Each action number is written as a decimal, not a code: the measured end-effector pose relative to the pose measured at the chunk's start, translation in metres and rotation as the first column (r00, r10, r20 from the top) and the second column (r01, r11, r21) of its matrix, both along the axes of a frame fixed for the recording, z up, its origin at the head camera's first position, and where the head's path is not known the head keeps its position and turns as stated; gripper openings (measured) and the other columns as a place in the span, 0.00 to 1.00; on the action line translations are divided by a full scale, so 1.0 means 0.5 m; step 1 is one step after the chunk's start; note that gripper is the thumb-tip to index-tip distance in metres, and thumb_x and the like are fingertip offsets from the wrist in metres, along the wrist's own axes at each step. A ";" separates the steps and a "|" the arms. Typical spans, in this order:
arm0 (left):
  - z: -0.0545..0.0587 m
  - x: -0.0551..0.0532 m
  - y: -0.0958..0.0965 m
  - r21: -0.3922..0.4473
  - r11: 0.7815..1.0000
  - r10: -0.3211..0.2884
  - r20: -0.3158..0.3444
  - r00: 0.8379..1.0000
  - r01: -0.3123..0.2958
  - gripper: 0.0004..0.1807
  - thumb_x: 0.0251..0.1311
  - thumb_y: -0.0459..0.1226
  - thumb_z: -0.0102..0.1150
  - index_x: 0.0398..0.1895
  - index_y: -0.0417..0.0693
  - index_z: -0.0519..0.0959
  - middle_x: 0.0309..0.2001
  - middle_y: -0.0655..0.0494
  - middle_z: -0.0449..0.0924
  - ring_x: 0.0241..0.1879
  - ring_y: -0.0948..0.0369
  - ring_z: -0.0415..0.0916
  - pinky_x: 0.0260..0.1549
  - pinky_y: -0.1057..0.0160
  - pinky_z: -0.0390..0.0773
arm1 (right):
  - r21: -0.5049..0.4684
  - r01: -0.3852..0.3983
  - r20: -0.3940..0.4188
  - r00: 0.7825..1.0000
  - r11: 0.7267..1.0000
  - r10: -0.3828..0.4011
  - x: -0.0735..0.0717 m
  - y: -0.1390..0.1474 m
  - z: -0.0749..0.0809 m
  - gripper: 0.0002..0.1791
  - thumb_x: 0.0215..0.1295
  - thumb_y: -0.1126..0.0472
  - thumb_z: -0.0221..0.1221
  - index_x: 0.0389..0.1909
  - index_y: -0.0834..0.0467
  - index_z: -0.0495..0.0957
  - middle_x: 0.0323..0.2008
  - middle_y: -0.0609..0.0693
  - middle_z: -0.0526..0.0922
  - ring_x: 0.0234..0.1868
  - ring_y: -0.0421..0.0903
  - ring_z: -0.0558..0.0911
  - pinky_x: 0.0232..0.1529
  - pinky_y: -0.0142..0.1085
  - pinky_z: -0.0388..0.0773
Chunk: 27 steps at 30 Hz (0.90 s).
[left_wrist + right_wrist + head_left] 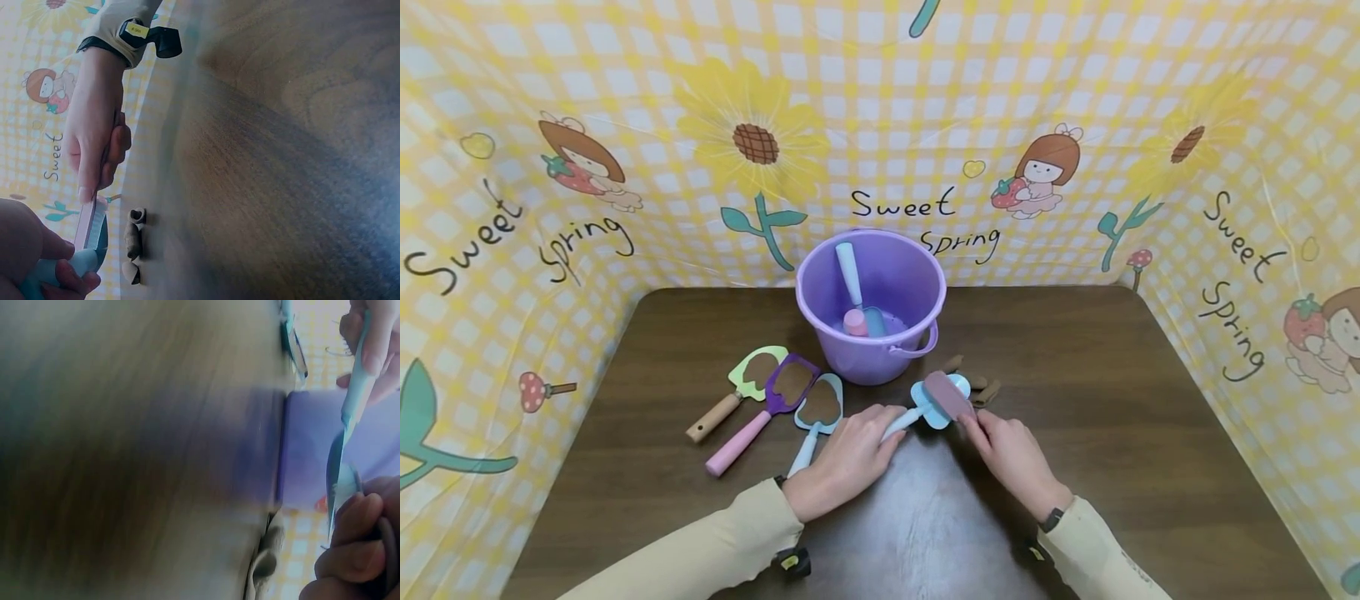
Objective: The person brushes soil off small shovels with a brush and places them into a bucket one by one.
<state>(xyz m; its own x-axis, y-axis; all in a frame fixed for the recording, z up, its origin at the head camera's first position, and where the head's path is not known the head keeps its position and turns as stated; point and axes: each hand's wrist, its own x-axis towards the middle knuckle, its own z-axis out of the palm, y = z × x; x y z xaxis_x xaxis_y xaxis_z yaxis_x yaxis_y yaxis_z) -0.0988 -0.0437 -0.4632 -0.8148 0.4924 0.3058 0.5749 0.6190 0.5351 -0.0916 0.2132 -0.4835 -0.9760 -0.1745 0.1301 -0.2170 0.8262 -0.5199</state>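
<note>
My left hand [853,450] grips the pale blue handle [901,423] of a toy shovel with a flower-shaped blade [937,417], held in front of the bucket. In my right hand [1017,460] is a mauve-backed brush [946,395], lying over the blade. The left wrist view shows the brush's pale bristles [97,228] against the blade. Edge-on in the right wrist view, the blue blade [335,465] is beside the right fingers. The right hand hides the brush's handle end.
Behind the hands stands a purple bucket [868,362] holding a blue-handled shovel [848,271] and a pink cylinder [854,323]. Left lie cut-out shovels: green [741,379], purple [772,402] and blue [805,447]. Several brown, shell-like pieces [989,392] lie beyond the right hand.
</note>
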 end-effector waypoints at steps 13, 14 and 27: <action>-0.002 -0.005 -0.005 0.023 1.000 0.020 0.043 0.999 -0.021 0.15 0.66 0.33 0.69 0.54 0.39 0.82 0.43 0.48 0.84 0.41 0.55 0.83 0.39 0.54 0.83 | -0.007 0.174 -0.024 0.984 0.985 -0.174 -0.010 0.044 0.011 0.18 0.79 0.56 0.58 0.26 0.59 0.73 0.15 0.47 0.65 0.16 0.43 0.66 0.18 0.35 0.65; -0.001 -0.005 -0.005 0.026 0.999 0.027 0.053 0.998 -0.028 0.15 0.64 0.33 0.71 0.53 0.39 0.83 0.42 0.49 0.83 0.40 0.55 0.83 0.39 0.54 0.83 | -0.012 0.182 -0.036 0.983 0.983 -0.182 -0.011 0.046 0.013 0.18 0.79 0.56 0.58 0.26 0.59 0.73 0.15 0.47 0.65 0.16 0.43 0.66 0.18 0.35 0.64; -0.005 -0.009 -0.004 0.018 0.991 0.130 0.108 0.986 -0.133 0.08 0.65 0.40 0.71 0.43 0.49 0.82 0.34 0.59 0.81 0.28 0.62 0.75 0.29 0.62 0.75 | -0.121 0.199 -0.048 0.977 0.972 -0.206 -0.002 0.043 0.035 0.15 0.79 0.57 0.57 0.31 0.61 0.77 0.17 0.47 0.67 0.17 0.43 0.67 0.19 0.33 0.63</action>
<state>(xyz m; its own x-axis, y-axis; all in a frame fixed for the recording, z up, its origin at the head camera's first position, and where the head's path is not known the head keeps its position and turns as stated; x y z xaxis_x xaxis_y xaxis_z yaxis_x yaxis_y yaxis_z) -0.1034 -0.0455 -0.4658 -0.9006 0.3722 0.2247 0.4283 0.6710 0.6053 -0.0926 0.2350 -0.4661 -0.9793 0.0457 0.1972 -0.0849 0.7916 -0.6052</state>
